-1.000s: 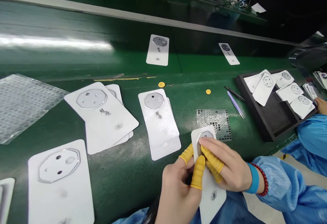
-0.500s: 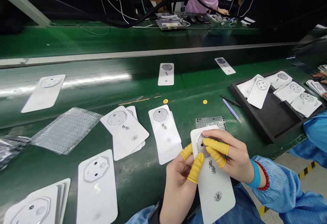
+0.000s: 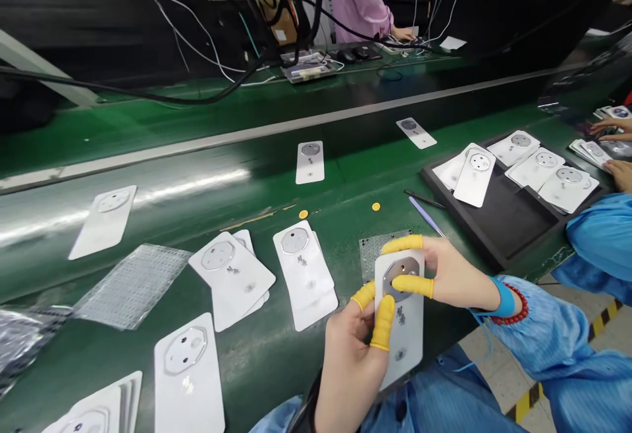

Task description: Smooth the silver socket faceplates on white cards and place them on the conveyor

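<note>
A white phone back cover (image 3: pixel 409 344), with an eight-sided grey camera ring near its top and dark printed characters below, is tilted up between my hands. My left hand (image 3: pixel 351 362) pinches its left edge, yellow finger cots on thumb and forefinger. At the upper right, my right hand (image 3: pixel 457 274) grips the same cover, one yellow-covered digit over the camera ring and another behind the top edge. Behind the cover lies a clear sheet with small black dots (image 3: pixel 369 260), partly hidden. Two overlapping covers (image 3: pixel 312 295) lie just left of my hands.
More covers lie on the green bench, including a fanned pile (image 3: pixel 237 288) and a single one (image 3: pixel 190 380). A black tray (image 3: pixel 528 222) holding covers stands right, beside purple tweezers (image 3: pixel 425 216). A clear textured sheet (image 3: pixel 133 285) lies left. A co-worker's hands (image 3: pixel 619 150) are at far right.
My right hand has gone from fingertips on the camera ring to gripping the cover's top right, with fingers behind it. The cover stands more upright. The camera view has shifted.
</note>
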Available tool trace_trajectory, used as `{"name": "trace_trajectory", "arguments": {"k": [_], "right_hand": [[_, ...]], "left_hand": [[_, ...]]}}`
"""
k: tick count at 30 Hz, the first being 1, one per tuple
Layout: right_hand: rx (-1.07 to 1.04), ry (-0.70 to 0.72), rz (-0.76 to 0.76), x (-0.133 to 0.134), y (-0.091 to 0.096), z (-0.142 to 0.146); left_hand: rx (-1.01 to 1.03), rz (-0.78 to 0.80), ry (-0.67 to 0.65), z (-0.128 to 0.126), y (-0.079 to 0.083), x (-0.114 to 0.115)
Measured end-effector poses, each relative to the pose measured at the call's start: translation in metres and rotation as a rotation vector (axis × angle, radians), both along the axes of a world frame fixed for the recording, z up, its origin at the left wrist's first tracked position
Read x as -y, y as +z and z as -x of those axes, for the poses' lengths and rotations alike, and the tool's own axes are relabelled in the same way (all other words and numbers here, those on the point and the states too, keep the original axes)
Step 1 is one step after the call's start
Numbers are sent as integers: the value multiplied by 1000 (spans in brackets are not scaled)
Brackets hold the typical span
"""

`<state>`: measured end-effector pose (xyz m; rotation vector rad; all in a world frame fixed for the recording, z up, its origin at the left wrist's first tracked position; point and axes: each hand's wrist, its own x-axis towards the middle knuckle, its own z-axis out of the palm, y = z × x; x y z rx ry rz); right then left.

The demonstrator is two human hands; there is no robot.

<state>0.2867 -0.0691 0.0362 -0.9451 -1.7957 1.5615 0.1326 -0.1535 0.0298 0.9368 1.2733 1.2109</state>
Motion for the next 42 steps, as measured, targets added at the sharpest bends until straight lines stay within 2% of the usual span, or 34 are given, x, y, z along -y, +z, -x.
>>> {"name": "trace_trajectory", "arguments": {"k": [3, 6, 11, 16, 21, 24, 27, 29, 30, 32, 34, 37, 39, 42], "right_hand": [[117, -27, -232, -8, 9, -5], [169, 30, -327, -15, 14, -9], [206, 90, -218, -21, 8, -11], [325, -90, -221, -23, -17, -8], [222, -184, -186, -34, -37, -8], [94, -210, -155, -45, -43, -9], [-50, -244, -93, -56, -49, -15], [-131, -281, -40, -60, -53, -21], [-162, -291, -18, -62, -54, -25], [-245, -311, 40, -63, -54, -31], [-367, -327, 121, -62, -53, -35], [-496, -370, 252, -58, -52, -34], [-482, -436, 321, -55, -54, -33], [-438, -549, 431, -53, -57, -34]], "left_hand": [[-157, -4, 0, -3, 0, -6], [-265, 10, -41, -4, 0, -11], [-513, -26, -104, 1, -7, -21], [-586, -20, -211, 6, -17, -42], [-604, 12, -301, -2, -19, -71], [-607, 44, -420, -2, -12, -98], [-603, 107, -634, 4, 7, -140], [-611, 141, -744, 8, 21, -178], [-626, 138, -750, 8, 25, -200], [-692, 83, -682, 1, 26, -249], [-812, 3, -573, -17, 15, -301], [-1014, -117, -484, -57, -11, -371], [-1118, -191, -497, -84, -27, -407], [-1237, -276, -589, -114, -40, -444]]}}
